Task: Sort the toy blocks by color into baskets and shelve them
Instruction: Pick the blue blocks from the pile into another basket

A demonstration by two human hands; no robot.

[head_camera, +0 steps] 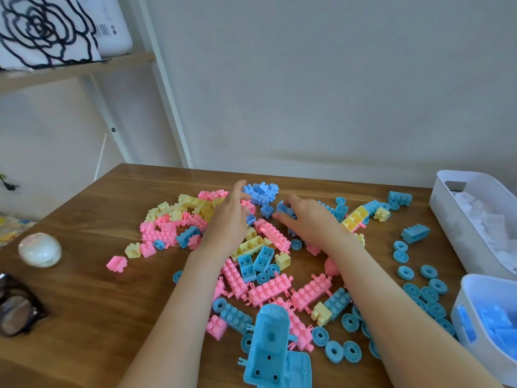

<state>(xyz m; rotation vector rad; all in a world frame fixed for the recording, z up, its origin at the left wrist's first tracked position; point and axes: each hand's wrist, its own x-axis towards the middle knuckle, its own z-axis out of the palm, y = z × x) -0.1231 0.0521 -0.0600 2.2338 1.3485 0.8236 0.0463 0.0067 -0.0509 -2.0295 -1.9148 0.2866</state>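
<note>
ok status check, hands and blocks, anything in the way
Right hand closed on a blue block; left hand open over the mixed pile. Blue basket partly filled, near right. Large blue piece lies near the front edge; nothing blocking.

Blocks [268, 287] crowd mid-table [84, 317]; left side open, baskets [458, 219] wall the right.

Plain pale wall [321, 79], wooden table [84, 317], wooden shelf [75, 70]

pink, yellow, blue toy blocks [268, 289] strewn on table, 2 white baskets [447, 219] right
</note>
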